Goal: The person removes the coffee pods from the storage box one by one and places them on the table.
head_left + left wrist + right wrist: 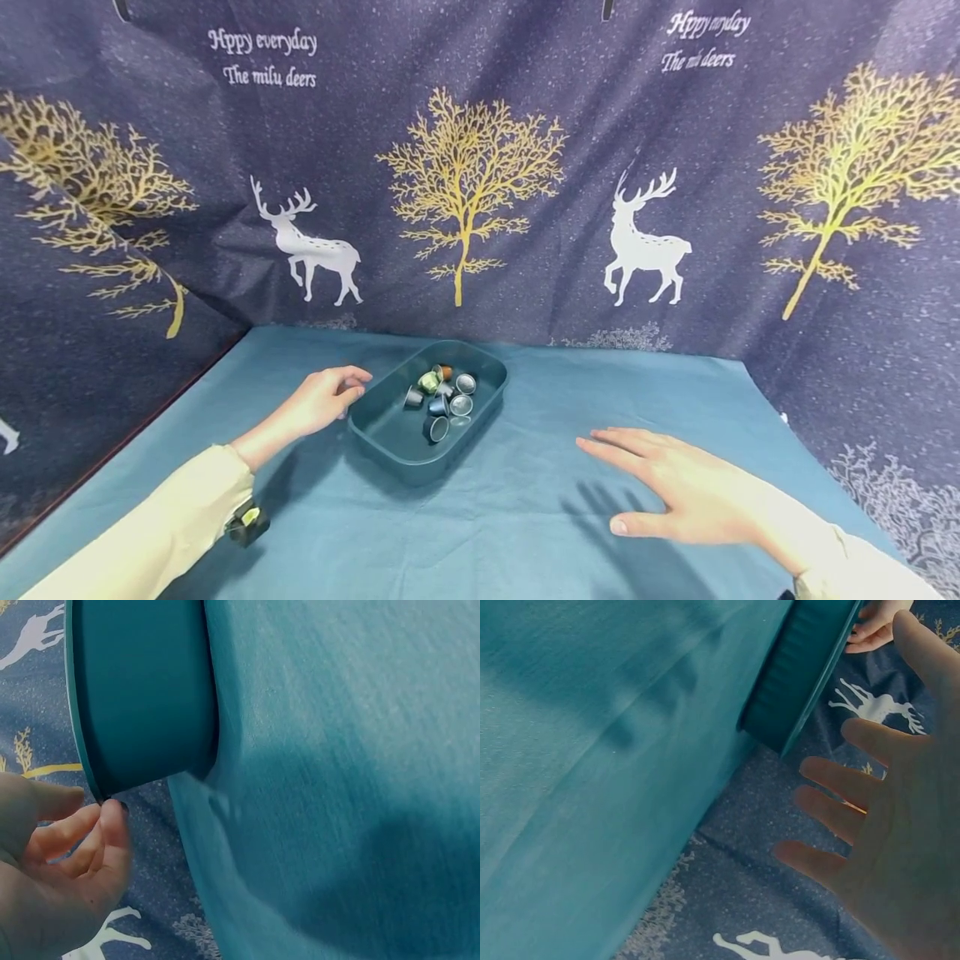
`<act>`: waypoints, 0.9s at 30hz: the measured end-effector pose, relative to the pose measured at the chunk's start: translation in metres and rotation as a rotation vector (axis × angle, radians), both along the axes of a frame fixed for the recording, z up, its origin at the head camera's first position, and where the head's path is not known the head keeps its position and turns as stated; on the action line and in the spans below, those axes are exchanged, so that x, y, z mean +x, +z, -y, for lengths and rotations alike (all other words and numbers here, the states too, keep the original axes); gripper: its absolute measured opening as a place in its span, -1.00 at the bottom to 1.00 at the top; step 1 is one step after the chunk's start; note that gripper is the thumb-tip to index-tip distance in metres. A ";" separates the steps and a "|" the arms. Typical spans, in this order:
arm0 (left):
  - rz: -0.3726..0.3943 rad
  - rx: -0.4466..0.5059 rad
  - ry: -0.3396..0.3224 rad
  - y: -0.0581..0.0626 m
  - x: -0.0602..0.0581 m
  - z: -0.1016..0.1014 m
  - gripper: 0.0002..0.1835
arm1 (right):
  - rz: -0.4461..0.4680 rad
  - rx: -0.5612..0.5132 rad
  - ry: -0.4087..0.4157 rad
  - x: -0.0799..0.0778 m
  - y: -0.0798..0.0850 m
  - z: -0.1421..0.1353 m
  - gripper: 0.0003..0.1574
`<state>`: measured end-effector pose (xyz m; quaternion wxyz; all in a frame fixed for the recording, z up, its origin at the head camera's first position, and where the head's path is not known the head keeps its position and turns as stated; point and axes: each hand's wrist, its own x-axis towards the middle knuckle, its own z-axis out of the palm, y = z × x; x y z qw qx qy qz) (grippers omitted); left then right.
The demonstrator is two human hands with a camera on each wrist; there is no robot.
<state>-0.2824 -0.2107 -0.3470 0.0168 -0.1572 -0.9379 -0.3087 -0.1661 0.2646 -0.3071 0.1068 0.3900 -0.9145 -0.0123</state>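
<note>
A dark teal rectangular bin (411, 471) stands on the cloth-covered table with several coffee capsules (461, 405) lying loose inside, silver, dark, blue, green and orange-brown. At its left rim is my left hand (326, 398), loosely curled. In the left wrist view the fingertips (114, 814) lie at a corner of the bin's rim (75, 712); whether they press on it is hard to tell. My right hand (682, 483) hovers over the table well to the right of the bin. Its fingers are spread, the thumb apart, and nothing is held.
A blue-green cloth (517, 533) covers the table. Behind and around it hangs a dark blue curtain (547, 250) printed with white deer and gold trees. A small dark device (247, 523) is strapped at the left wrist.
</note>
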 end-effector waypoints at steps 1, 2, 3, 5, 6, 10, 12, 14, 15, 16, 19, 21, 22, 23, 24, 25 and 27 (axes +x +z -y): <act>-0.001 -0.002 -0.004 -0.001 0.000 0.000 -0.66 | 0.019 -0.002 0.001 -0.002 0.000 0.001 -0.06; 0.001 -0.002 -0.005 -0.002 -0.001 0.000 -0.67 | 0.033 -0.002 -0.002 -0.004 0.000 0.002 -0.06; 0.005 -0.001 -0.004 -0.003 -0.001 -0.001 -0.67 | 0.046 -0.003 -0.005 -0.006 0.000 0.004 -0.06; 0.009 0.001 -0.005 -0.005 -0.001 -0.001 -0.67 | 0.071 -0.002 -0.014 -0.010 0.000 0.006 -0.07; 0.012 0.003 -0.006 -0.005 -0.001 0.000 -0.67 | 0.078 -0.001 -0.017 -0.011 -0.001 0.007 -0.07; 0.034 0.017 -0.003 -0.005 -0.002 0.000 -0.67 | 0.092 0.000 -0.017 -0.014 -0.003 0.010 -0.07; 0.051 0.027 -0.001 -0.004 -0.002 0.000 -0.67 | 0.088 0.000 -0.010 -0.014 -0.003 0.012 -0.08; 0.071 0.038 0.005 -0.002 -0.002 0.000 -0.66 | 0.083 -0.003 -0.001 -0.015 -0.003 0.013 -0.08; 0.081 0.041 0.010 -0.001 -0.001 0.001 -0.65 | 0.083 -0.002 0.002 -0.015 -0.003 0.013 -0.08; 0.092 0.044 0.014 0.000 -0.001 0.001 -0.65 | 0.082 -0.001 0.006 -0.015 -0.003 0.013 -0.08; 0.121 0.042 0.019 0.001 0.000 0.001 -0.64 | 0.096 -0.001 0.012 -0.017 -0.003 0.014 -0.07; 0.147 0.047 0.015 0.002 0.002 0.001 -0.62 | 0.110 -0.004 0.009 -0.018 -0.004 0.014 -0.06; 0.163 0.052 0.013 0.002 0.003 0.001 -0.62 | 0.114 -0.009 0.007 -0.019 -0.005 0.014 -0.05; 0.181 0.061 0.014 0.002 0.004 0.002 -0.61 | 0.118 -0.012 0.005 -0.019 -0.005 0.014 -0.04; 0.199 0.075 0.012 0.002 0.005 0.002 -0.61 | 0.120 -0.015 0.003 -0.020 -0.006 0.014 -0.03; 0.217 0.093 0.011 0.003 0.006 0.002 -0.60 | 0.120 -0.017 0.001 -0.020 -0.007 0.014 -0.03; 0.248 0.129 0.011 0.002 0.008 0.003 -0.60 | 0.122 -0.021 -0.003 -0.021 -0.008 0.014 -0.02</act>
